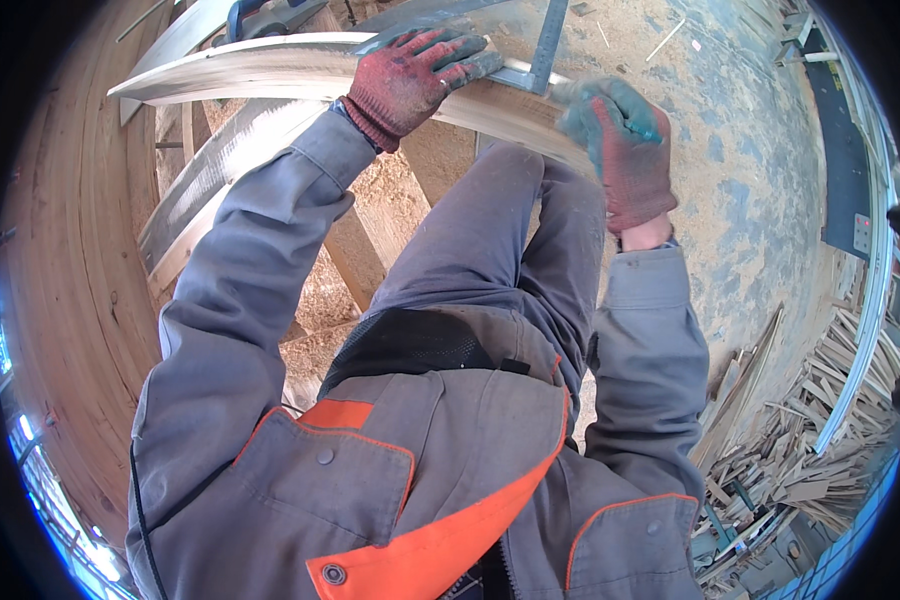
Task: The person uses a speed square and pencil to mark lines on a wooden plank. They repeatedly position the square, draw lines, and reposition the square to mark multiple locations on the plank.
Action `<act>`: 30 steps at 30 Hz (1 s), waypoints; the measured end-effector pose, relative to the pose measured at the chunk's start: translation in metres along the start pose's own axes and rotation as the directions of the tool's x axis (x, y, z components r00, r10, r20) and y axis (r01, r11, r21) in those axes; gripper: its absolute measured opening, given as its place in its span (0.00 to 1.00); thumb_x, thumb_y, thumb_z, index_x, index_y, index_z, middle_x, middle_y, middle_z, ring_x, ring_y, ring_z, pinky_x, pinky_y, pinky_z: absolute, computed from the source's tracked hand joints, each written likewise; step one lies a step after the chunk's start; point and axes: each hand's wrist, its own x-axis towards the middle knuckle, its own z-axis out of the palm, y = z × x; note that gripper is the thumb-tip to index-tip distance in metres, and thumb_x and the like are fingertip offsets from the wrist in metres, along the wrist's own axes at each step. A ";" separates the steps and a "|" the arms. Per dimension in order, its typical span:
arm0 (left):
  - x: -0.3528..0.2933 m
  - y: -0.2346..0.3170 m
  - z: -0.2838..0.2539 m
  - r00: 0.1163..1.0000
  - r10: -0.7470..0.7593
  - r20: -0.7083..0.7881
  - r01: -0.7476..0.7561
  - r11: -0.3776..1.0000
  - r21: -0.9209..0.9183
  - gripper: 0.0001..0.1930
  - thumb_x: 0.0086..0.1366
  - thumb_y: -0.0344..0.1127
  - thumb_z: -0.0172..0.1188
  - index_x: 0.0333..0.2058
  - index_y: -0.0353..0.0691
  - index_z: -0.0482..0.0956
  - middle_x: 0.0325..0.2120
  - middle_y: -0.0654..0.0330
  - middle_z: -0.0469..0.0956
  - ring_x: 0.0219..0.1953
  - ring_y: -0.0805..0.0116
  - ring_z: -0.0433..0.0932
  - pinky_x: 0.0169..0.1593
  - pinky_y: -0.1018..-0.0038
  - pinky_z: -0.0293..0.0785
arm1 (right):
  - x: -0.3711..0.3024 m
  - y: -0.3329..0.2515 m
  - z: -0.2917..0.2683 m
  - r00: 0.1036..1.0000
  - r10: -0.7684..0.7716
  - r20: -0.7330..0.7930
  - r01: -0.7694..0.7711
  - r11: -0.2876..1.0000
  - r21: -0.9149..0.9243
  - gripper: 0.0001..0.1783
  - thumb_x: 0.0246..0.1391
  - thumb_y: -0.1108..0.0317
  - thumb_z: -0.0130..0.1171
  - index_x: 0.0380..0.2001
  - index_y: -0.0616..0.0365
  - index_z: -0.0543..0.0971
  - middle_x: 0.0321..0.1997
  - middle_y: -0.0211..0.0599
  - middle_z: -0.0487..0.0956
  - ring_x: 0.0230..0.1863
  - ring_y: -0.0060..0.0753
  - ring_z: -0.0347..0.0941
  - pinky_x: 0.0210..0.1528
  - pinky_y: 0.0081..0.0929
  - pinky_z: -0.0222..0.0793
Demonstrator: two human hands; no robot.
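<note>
A long pale wooden board (260, 72) lies across in front of me, above my knees. My left hand (410, 82), in a red and grey work glove, rests on it with the fingers stretched toward a metal square (549, 45). One leg of the square points away from me, and the other runs along the board near my fingertips. Close to the board's right end is my right hand (625, 145), in a similar glove, its fingers curled closed. Motion smears its front edge, and whatever it may hold cannot be made out.
Another board (205, 175) slants below the first at the left, beside a wide stack of timber (80, 270). A blue and dark tool (265, 18) sits at the far left. Sawdust covers the floor (740, 200). Wood offcuts (810, 440) pile up at the right near a metal rail (870, 335).
</note>
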 end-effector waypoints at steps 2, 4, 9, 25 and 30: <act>0.001 0.000 -0.001 1.000 0.020 -0.017 -0.020 1.000 0.001 0.14 0.74 0.48 0.54 0.53 0.66 0.83 0.63 0.68 0.78 0.65 0.58 0.75 0.67 0.61 0.74 | -0.006 -0.008 -0.007 0.995 0.087 0.038 -0.090 0.994 0.066 0.12 0.67 0.69 0.61 0.48 0.64 0.83 0.38 0.40 0.87 0.38 0.28 0.84 0.42 0.26 0.80; 0.001 -0.001 -0.003 0.998 0.038 -0.054 -0.039 0.999 -0.022 0.13 0.74 0.47 0.54 0.52 0.66 0.83 0.62 0.67 0.78 0.65 0.57 0.76 0.67 0.61 0.74 | -0.008 -0.008 -0.018 0.994 -0.035 -0.107 0.032 0.999 -0.030 0.13 0.67 0.69 0.60 0.50 0.64 0.83 0.40 0.40 0.87 0.39 0.27 0.84 0.43 0.25 0.79; -0.009 0.003 -0.024 0.990 0.025 -0.139 -0.042 0.992 -0.123 0.20 0.66 0.39 0.62 0.56 0.65 0.83 0.58 0.69 0.81 0.58 0.61 0.80 0.58 0.65 0.80 | -0.007 0.029 -0.035 0.665 0.145 -0.732 0.061 0.967 0.247 0.17 0.70 0.62 0.59 0.50 0.65 0.83 0.47 0.40 0.86 0.46 0.29 0.82 0.49 0.30 0.78; -0.085 0.046 -0.092 0.986 0.141 -0.085 -0.159 0.951 -0.265 0.22 0.58 0.32 0.68 0.52 0.57 0.86 0.51 0.64 0.84 0.49 0.60 0.84 0.50 0.62 0.83 | -0.099 0.071 -0.024 0.760 0.370 -0.535 -0.367 0.923 0.116 0.15 0.55 0.74 0.65 0.47 0.58 0.88 0.42 0.33 0.88 0.43 0.22 0.82 0.49 0.22 0.77; -0.102 0.065 -0.085 0.998 0.064 -0.028 -0.069 0.940 -0.333 0.17 0.58 0.35 0.67 0.47 0.58 0.85 0.53 0.66 0.83 0.54 0.61 0.82 0.55 0.62 0.81 | -0.111 0.076 -0.028 0.750 0.369 -0.549 -0.442 0.897 0.000 0.15 0.57 0.72 0.65 0.48 0.58 0.87 0.46 0.32 0.88 0.44 0.24 0.83 0.50 0.25 0.78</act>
